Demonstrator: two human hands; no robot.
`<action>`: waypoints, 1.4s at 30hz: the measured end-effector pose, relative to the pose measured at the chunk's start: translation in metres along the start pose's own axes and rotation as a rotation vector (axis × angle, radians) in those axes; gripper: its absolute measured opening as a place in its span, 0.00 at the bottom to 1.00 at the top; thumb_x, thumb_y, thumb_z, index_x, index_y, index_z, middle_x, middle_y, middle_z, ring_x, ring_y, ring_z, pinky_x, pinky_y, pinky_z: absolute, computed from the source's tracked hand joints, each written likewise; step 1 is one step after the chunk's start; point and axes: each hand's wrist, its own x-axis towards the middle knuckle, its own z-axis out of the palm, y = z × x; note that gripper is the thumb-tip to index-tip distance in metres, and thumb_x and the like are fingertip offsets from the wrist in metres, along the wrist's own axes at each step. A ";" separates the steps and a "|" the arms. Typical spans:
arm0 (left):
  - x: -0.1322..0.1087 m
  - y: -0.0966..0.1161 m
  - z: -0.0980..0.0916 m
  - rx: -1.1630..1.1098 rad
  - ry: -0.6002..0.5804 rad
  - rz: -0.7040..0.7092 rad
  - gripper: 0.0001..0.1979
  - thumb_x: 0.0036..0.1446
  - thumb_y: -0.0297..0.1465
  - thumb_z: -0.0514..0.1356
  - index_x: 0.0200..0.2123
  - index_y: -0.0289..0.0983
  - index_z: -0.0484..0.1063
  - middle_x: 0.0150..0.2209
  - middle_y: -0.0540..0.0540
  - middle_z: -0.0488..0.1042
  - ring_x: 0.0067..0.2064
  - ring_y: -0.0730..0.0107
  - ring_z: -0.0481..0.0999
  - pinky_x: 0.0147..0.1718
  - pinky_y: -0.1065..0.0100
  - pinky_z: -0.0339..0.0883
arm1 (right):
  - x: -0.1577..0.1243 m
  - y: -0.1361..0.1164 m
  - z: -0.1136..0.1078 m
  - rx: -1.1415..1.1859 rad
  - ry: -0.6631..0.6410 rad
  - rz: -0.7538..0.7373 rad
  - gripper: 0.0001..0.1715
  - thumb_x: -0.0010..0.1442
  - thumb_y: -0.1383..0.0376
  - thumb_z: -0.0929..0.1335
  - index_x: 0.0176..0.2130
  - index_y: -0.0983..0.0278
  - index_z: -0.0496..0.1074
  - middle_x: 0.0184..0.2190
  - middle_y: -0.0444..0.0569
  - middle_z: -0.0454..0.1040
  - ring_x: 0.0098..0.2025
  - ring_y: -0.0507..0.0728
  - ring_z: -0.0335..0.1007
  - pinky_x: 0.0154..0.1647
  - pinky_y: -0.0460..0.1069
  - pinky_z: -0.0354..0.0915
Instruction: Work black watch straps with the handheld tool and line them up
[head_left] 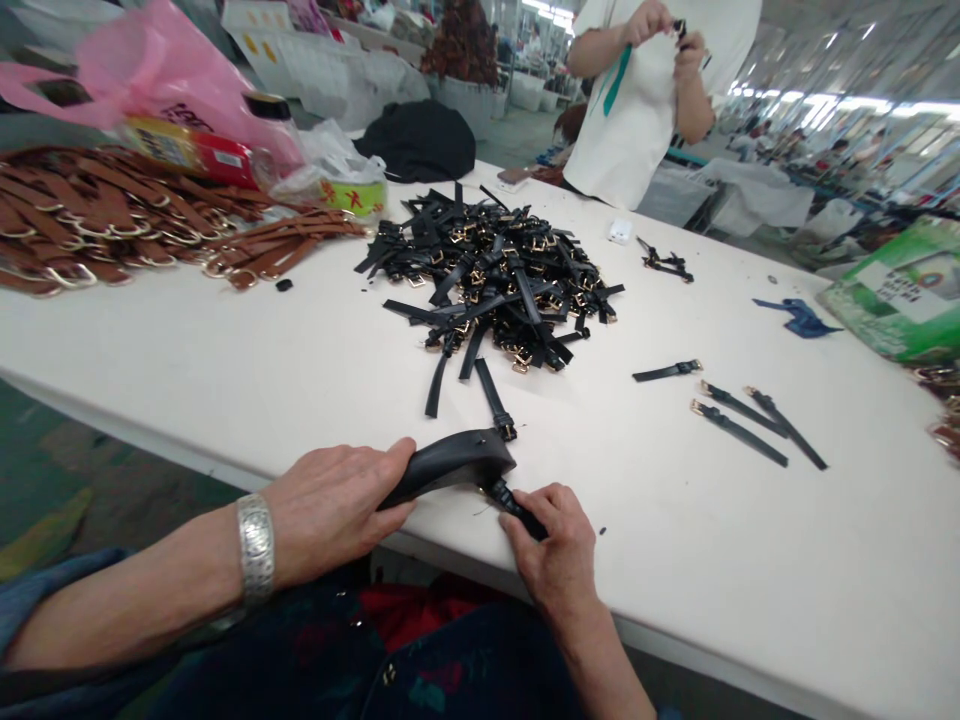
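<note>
My left hand (341,500), with a silver bracelet at the wrist, is wrapped round the handle of a black curved hand tool (450,460) whose exact kind I cannot make out. The tool's wide head reaches right, over the end of a short black buckle strap (525,512). That strap is pinched between the thumb and fingers of my right hand (559,545), close to the table's front edge. Whether tool and strap touch is unclear. Just beyond the tool head lies another black buckle strap (495,400). Behind it rises a heap of black straps with gold buckles (502,270).
Several separate black straps (739,430) lie at right on the white table (675,580). Brown buckled straps (97,220) and a pink bag (150,70) fill the back left. A green package (900,290) stands far right. Across the table, a person (637,100) handles a small dark item.
</note>
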 end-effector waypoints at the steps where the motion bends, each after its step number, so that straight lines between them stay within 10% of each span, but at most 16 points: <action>1: 0.000 -0.004 0.001 -0.003 0.002 0.000 0.19 0.68 0.42 0.53 0.54 0.40 0.73 0.39 0.34 0.89 0.43 0.39 0.90 0.43 0.50 0.77 | -0.001 0.000 0.001 0.002 0.003 0.012 0.10 0.62 0.71 0.76 0.43 0.61 0.86 0.33 0.49 0.79 0.37 0.61 0.77 0.39 0.54 0.72; 13: -0.030 -0.052 0.011 -0.172 0.034 -0.035 0.18 0.68 0.51 0.52 0.47 0.46 0.71 0.32 0.42 0.85 0.34 0.47 0.85 0.34 0.54 0.66 | 0.000 -0.004 0.001 0.032 -0.002 0.068 0.09 0.63 0.69 0.74 0.42 0.59 0.86 0.34 0.48 0.80 0.37 0.60 0.79 0.40 0.53 0.72; 21: -0.038 -0.028 0.001 -0.109 0.042 -0.011 0.12 0.72 0.41 0.49 0.44 0.44 0.70 0.30 0.47 0.82 0.33 0.53 0.83 0.33 0.59 0.60 | -0.001 -0.006 -0.001 0.030 -0.016 0.069 0.07 0.64 0.68 0.73 0.41 0.59 0.83 0.34 0.47 0.78 0.38 0.60 0.77 0.42 0.53 0.70; 30: -0.039 -0.042 -0.006 -0.182 0.061 -0.116 0.14 0.72 0.44 0.53 0.48 0.43 0.74 0.33 0.45 0.85 0.38 0.50 0.86 0.37 0.59 0.67 | 0.026 -0.014 -0.011 -0.100 -0.357 0.198 0.12 0.57 0.71 0.73 0.41 0.57 0.78 0.35 0.46 0.80 0.37 0.61 0.75 0.40 0.52 0.63; 36: -0.049 -0.051 0.001 -0.252 0.027 -0.144 0.16 0.72 0.43 0.51 0.49 0.43 0.75 0.34 0.46 0.85 0.38 0.50 0.87 0.38 0.58 0.68 | 0.048 -0.019 -0.006 0.269 -0.497 0.276 0.12 0.59 0.69 0.70 0.42 0.58 0.80 0.34 0.43 0.81 0.37 0.59 0.76 0.39 0.50 0.65; 42: -0.071 -0.062 0.000 -0.251 0.149 -0.210 0.15 0.70 0.43 0.53 0.49 0.44 0.74 0.31 0.48 0.84 0.36 0.49 0.86 0.39 0.56 0.67 | 0.066 -0.035 0.013 0.656 -0.551 0.251 0.33 0.55 0.70 0.69 0.58 0.59 0.85 0.44 0.45 0.88 0.44 0.62 0.84 0.45 0.52 0.77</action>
